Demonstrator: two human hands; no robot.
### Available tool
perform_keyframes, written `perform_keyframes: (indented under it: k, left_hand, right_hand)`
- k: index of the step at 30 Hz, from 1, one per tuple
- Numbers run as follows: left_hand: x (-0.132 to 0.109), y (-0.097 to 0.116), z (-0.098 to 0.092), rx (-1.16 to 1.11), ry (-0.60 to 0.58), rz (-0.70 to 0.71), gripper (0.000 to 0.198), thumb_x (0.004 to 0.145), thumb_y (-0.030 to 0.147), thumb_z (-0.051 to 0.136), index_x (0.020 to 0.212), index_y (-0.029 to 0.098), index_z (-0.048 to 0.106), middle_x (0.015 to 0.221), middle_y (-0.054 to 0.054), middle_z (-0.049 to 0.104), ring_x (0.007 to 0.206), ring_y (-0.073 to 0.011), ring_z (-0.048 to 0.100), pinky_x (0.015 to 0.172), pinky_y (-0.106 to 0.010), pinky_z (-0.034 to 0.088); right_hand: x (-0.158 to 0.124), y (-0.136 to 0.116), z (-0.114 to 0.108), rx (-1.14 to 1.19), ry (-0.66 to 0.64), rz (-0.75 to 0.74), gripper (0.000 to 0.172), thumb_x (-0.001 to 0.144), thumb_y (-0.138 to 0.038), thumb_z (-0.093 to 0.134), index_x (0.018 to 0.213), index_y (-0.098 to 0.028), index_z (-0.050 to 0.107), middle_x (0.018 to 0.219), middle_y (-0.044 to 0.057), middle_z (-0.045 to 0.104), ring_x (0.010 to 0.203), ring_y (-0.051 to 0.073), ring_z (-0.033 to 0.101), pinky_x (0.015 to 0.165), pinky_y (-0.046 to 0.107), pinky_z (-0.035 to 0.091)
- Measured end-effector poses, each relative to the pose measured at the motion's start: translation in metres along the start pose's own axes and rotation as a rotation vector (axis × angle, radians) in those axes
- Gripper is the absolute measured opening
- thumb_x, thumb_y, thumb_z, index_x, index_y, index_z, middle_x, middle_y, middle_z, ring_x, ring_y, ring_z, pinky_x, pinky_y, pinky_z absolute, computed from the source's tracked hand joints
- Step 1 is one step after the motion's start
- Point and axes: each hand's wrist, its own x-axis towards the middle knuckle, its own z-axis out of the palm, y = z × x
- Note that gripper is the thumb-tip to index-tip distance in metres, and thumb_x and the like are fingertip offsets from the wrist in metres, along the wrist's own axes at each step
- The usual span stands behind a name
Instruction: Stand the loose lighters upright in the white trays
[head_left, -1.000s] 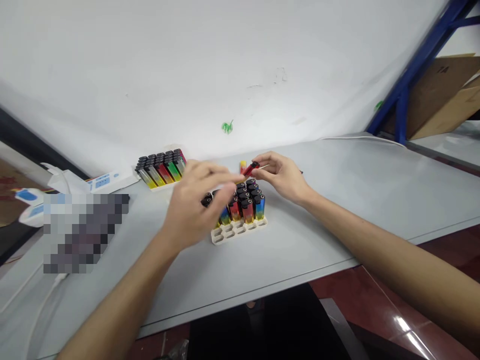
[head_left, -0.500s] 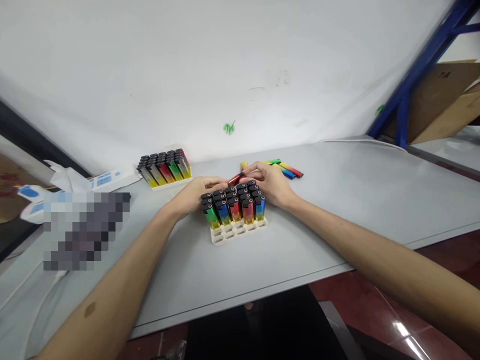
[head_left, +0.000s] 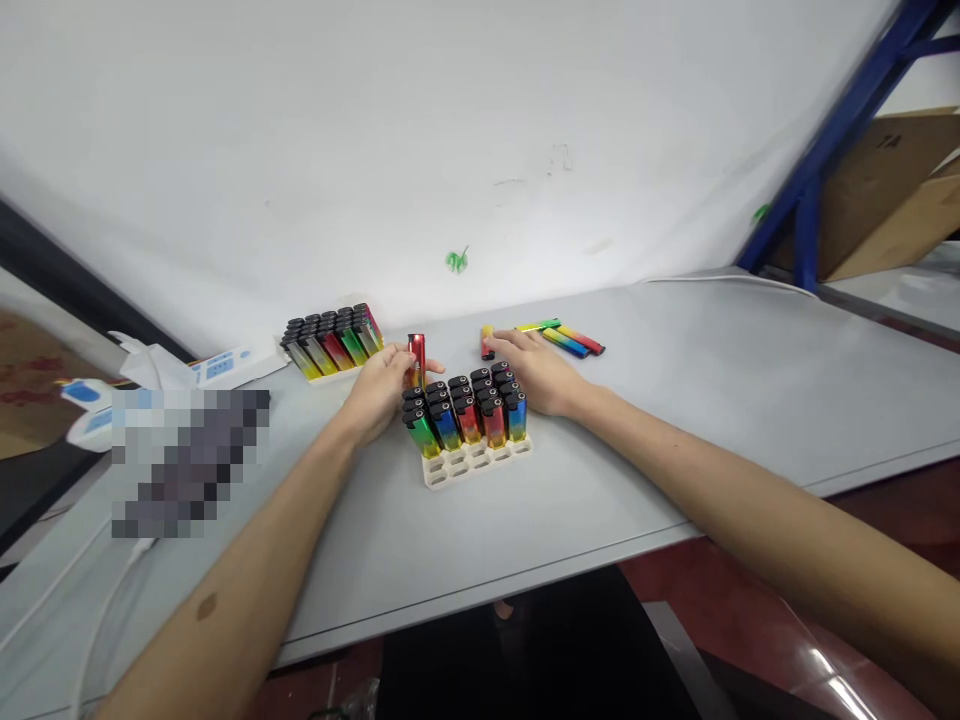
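Note:
Upright in my left hand (head_left: pixel 381 388) is a red lighter (head_left: pixel 417 358), gripped at the back left of a cream rack (head_left: pixel 480 462). Several lighters (head_left: pixel 469 415) with black tops fill the rack's rear rows, while its front slots show bare. My right hand (head_left: pixel 531 368) is behind the rack's right side, its fingertips by a red and yellow lighter (head_left: pixel 487 342) on the table; whether they grip it is unclear. More lighters (head_left: pixel 566 342) lie loose just beyond that hand.
A second rack of lighters (head_left: pixel 334 343) stands at the back left by the wall. Left of it are a white power strip (head_left: pixel 225 366), cables and a pixelated dark object (head_left: pixel 195 460). Cardboard boxes (head_left: pixel 885 190) sit behind a blue frame (head_left: pixel 806 235) at right.
The red lighter has moved left and now stands upright in my left hand. My right hand has let go of it and is by the loose red and yellow lighter.

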Motion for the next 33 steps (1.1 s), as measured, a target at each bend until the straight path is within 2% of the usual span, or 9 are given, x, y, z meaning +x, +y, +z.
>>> perform_keyframes:
  k: [3,6,10,14,17,20,26,30,33]
  left_hand:
    - [0.0,0.001,0.001,-0.153,0.089,-0.005,0.009,0.081,0.021,0.053,0.086,0.021,0.046,0.073,0.001,0.068,0.049,-0.0114,0.056,0.044,-0.021,0.043]
    - [-0.002,0.005,0.001,-0.311,0.07,-0.037,0.01,0.082,0.024,0.051,0.079,0.021,0.041,0.062,0.004,0.058,0.043,-0.0094,0.051,0.04,-0.018,0.037]
    - [-0.004,0.008,-0.001,-0.357,-0.006,-0.089,0.035,0.09,0.051,0.044,0.075,0.02,0.048,0.055,0.004,0.048,0.036,-0.0087,0.042,0.033,-0.019,0.029]
    - [-0.005,0.007,-0.001,-0.265,0.062,-0.079,0.057,0.087,0.071,0.045,0.062,0.02,0.043,0.049,0.004,0.041,0.032,-0.0071,0.035,0.03,-0.018,0.018]
    - [-0.004,0.007,-0.001,-0.226,0.137,-0.093,0.055,0.091,0.064,0.042,0.057,0.021,0.039,0.044,0.004,0.034,0.031,-0.0076,0.032,0.03,-0.018,0.016]
    - [-0.004,0.009,-0.002,-0.24,0.165,-0.089,0.044,0.093,0.05,0.04,0.06,0.021,0.043,0.042,0.006,0.03,0.03,-0.0085,0.03,0.03,-0.017,0.016]
    - [-0.004,0.008,-0.006,-0.285,0.155,-0.028,0.034,0.091,0.042,0.043,0.066,0.021,0.048,0.043,0.006,0.034,0.03,-0.0087,0.031,0.03,-0.017,0.018]
    - [-0.007,0.007,-0.007,-0.295,0.165,-0.037,0.043,0.093,0.051,0.039,0.064,0.021,0.048,0.042,0.006,0.033,0.03,-0.0086,0.03,0.03,-0.017,0.019]
    - [-0.008,0.007,-0.006,-0.275,0.169,-0.049,0.047,0.093,0.057,0.04,0.064,0.02,0.048,0.042,0.006,0.033,0.03,-0.008,0.03,0.03,-0.017,0.018]
  right_hand:
    - [-0.001,0.001,0.003,-0.027,-0.135,-0.041,0.057,0.09,-0.017,0.05,0.148,-0.015,0.049,0.159,0.016,0.043,0.143,0.037,0.039,0.111,0.055,0.038]
    - [-0.001,0.0,-0.001,0.008,-0.134,-0.046,0.051,0.091,-0.018,0.05,0.141,-0.012,0.054,0.147,0.02,0.052,0.132,0.034,0.05,0.106,0.05,0.043]
    - [-0.001,0.0,-0.008,0.044,-0.061,-0.017,0.025,0.092,-0.017,0.05,0.109,-0.015,0.068,0.113,0.016,0.061,0.103,0.027,0.062,0.09,0.04,0.05]
    - [-0.004,0.006,-0.01,-0.095,0.019,0.154,0.028,0.092,-0.028,0.055,0.115,-0.015,0.065,0.114,0.017,0.061,0.104,0.031,0.061,0.09,0.043,0.047]
    - [-0.007,0.01,-0.016,-0.25,-0.008,0.31,0.034,0.092,-0.046,0.057,0.103,-0.015,0.067,0.112,0.019,0.064,0.109,0.037,0.059,0.09,0.049,0.045]
    - [-0.009,0.011,-0.026,-0.263,-0.062,0.386,0.032,0.092,-0.049,0.057,0.085,-0.018,0.061,0.102,0.017,0.067,0.104,0.036,0.06,0.081,0.045,0.046]
    - [-0.006,0.009,-0.033,0.199,0.099,0.5,0.025,0.081,-0.034,0.072,0.084,-0.023,0.05,0.094,0.008,0.071,0.088,0.026,0.066,0.072,0.038,0.047]
    - [-0.004,0.007,-0.03,0.631,0.204,0.384,0.021,0.087,-0.034,0.065,0.091,-0.024,0.048,0.092,0.005,0.074,0.093,0.022,0.069,0.086,0.04,0.05]
    - [-0.004,0.006,-0.028,0.676,0.263,0.373,0.021,0.091,-0.038,0.061,0.103,-0.024,0.051,0.092,0.004,0.072,0.087,0.021,0.07,0.082,0.04,0.052]
